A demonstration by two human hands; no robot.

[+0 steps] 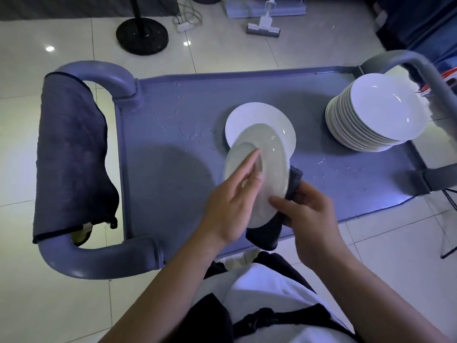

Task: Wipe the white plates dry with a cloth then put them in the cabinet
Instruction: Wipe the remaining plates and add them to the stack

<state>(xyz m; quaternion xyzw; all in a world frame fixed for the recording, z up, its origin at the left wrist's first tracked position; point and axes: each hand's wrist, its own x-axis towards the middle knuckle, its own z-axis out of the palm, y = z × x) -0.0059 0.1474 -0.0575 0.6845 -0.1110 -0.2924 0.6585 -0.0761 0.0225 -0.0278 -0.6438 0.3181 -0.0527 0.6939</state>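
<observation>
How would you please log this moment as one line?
step: wiping | left hand: open, fingers on held plate | right hand: grips cloth under plate | stack: on cart

Looks to me like a back-of-house dish area of a restaurant or canteen: grey plastic service cart [247, 100] with tubular handles, tall stack of white plates [371, 125] on it, glossy tiled floor [37, 58], flat mop [263, 27], power strip [184, 26] with cables.
</observation>
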